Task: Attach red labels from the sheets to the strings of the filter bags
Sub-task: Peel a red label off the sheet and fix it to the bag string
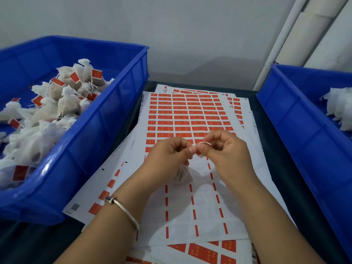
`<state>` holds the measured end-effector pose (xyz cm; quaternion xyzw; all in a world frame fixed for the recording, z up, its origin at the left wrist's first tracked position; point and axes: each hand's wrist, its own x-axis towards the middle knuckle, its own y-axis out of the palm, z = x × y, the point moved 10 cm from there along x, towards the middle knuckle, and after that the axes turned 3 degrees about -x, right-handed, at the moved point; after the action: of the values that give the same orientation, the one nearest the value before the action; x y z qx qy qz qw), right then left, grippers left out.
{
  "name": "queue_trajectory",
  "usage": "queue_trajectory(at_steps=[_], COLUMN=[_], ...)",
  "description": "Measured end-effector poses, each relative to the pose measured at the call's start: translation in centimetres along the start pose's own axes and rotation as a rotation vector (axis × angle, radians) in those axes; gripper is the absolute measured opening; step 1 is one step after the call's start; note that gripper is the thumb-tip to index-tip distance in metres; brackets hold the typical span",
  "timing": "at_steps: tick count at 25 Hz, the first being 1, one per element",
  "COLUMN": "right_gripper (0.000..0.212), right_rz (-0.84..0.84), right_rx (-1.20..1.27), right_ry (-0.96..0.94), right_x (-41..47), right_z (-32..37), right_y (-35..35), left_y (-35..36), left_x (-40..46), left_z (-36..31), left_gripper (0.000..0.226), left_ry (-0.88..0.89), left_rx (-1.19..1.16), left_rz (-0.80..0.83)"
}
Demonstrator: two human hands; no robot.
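A stack of white sheets (190, 115) carrying rows of red labels lies on the dark table between two crates. Over the near part of the top sheet my left hand (167, 157) and my right hand (224, 151) meet fingertip to fingertip. They pinch a small label (204, 143), seen edge-on and folded. A whitish filter bag (182, 176) hangs below my left hand; its string is hidden by the fingers. The near rows of the top sheet are peeled bare, with only thin red strips left.
A blue crate (106, 119) on the left holds several filter bags with red labels on them. A second blue crate (297, 119) on the right holds white bags without labels (339, 109). More label sheets stick out at the bottom. White pipes stand at the back right.
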<state>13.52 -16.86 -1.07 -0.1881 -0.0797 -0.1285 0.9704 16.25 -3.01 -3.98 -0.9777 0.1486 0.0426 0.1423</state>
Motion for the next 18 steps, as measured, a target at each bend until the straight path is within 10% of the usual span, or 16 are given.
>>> queue_trajectory(at_steps=[8,18], right_gripper=[0.034,0.036], right_rz=[0.06,0.032], right_rx=[-0.057,0.041], right_ry=[-0.077,-0.083], right_x=[-0.4,-2.3], right_z=[0.8,1.6], right_y=[1.0,1.7], left_y=[-0.3,-7.3], left_x=[-0.4,-3.6], left_z=[-1.4,-9.5], left_gripper=[0.014,0.009], left_ry=[0.101,0.29], left_rx=[0.292,0.571], left_rz=[0.031,-0.314])
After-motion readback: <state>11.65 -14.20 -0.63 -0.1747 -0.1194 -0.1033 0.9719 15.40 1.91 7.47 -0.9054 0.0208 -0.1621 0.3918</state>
